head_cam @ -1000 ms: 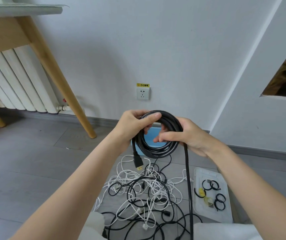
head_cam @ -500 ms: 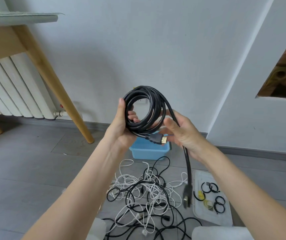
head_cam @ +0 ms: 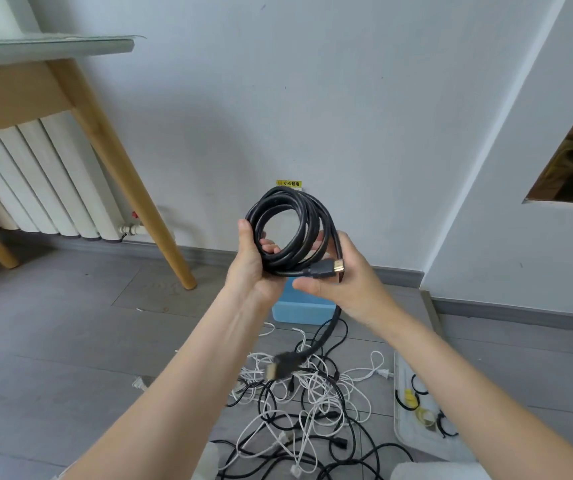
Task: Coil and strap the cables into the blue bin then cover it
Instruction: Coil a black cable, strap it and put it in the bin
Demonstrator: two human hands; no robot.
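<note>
A coiled black HDMI cable (head_cam: 288,216) is held up in front of the wall. My left hand (head_cam: 253,268) grips the coil's lower left side, fingers through its middle. My right hand (head_cam: 343,282) holds the cable at the coil's lower right, next to one gold-tipped plug (head_cam: 326,270). The cable's free tail hangs down from my right hand, and its other plug (head_cam: 283,365) swings blurred above the floor. The blue bin (head_cam: 302,311) stands on the floor behind my hands, mostly hidden by them.
A tangle of black and white cables (head_cam: 298,417) lies on the grey floor. A clear lid (head_cam: 413,441) at the right holds several black strap rings (head_cam: 420,389). A wooden table leg (head_cam: 122,174) and a white radiator (head_cam: 28,181) stand at the left.
The hanging tail has been drawn up and its loose plug has swung left, higher off the floor. Both hands keep their hold on the coil, which stays raised.
</note>
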